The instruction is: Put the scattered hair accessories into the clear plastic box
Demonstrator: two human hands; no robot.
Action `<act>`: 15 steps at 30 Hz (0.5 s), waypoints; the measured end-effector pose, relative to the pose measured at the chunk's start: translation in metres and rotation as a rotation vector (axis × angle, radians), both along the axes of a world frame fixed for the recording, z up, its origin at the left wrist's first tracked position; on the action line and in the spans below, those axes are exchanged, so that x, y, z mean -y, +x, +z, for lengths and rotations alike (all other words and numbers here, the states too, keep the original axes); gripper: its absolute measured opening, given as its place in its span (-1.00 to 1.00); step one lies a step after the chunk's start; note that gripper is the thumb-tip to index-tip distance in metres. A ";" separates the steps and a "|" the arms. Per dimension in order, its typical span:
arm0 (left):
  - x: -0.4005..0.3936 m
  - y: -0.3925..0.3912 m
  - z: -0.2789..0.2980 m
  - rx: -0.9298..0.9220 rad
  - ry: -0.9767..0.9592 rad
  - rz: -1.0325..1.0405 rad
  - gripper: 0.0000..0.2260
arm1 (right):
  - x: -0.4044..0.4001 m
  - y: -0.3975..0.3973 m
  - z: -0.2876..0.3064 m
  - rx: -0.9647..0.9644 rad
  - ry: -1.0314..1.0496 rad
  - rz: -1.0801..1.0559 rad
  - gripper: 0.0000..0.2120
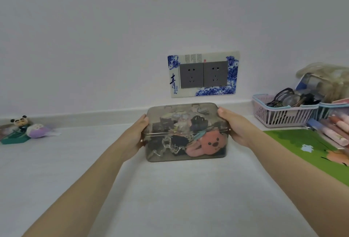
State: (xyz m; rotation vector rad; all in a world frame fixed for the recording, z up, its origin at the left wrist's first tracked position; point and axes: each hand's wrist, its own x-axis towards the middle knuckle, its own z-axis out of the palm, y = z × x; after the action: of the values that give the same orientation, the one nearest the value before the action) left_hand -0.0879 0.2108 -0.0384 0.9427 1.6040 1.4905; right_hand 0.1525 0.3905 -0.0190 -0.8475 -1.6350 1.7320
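The clear plastic box (186,158) stands on the white table in the middle of the view, its lid closed. Through its walls I see several hair accessories: a pink plush animal clip (206,144), a clear claw clip (166,147) and dark scrunchies (198,122). My left hand (137,135) grips the box's left side. Against the right side presses my right hand (233,126). Both thumbs rest on the lid's edges.
A pink basket (279,114) holding glasses and dark items stands at the right, with a pack of pens (334,129) and a green mat (311,150) before it. Small toy figures (24,130) sit at the far left. A double wall socket (203,74) is behind the box.
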 end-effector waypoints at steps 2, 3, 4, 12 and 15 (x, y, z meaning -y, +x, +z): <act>-0.010 -0.010 -0.001 0.008 -0.030 0.038 -0.80 | -0.008 -0.005 0.004 0.038 0.000 0.010 -0.72; -0.011 -0.010 0.001 0.014 -0.042 0.047 -0.79 | -0.009 -0.006 0.005 0.064 0.007 0.007 -0.73; -0.014 -0.012 0.005 0.018 -0.079 0.050 -0.78 | -0.012 -0.006 0.011 0.100 0.003 -0.003 -0.72; -0.020 -0.010 0.060 -0.018 -0.479 0.026 -0.47 | -0.016 -0.024 0.053 0.510 0.016 -0.056 -0.58; -0.022 -0.006 0.071 -0.087 -0.597 0.022 -0.43 | -0.014 -0.029 0.059 0.648 0.060 -0.068 -0.53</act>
State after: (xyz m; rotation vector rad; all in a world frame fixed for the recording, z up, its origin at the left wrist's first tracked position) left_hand -0.0935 0.2331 0.0326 0.6496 1.9661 0.8972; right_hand 0.1235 0.4044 0.0402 -1.5248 -2.0115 1.4266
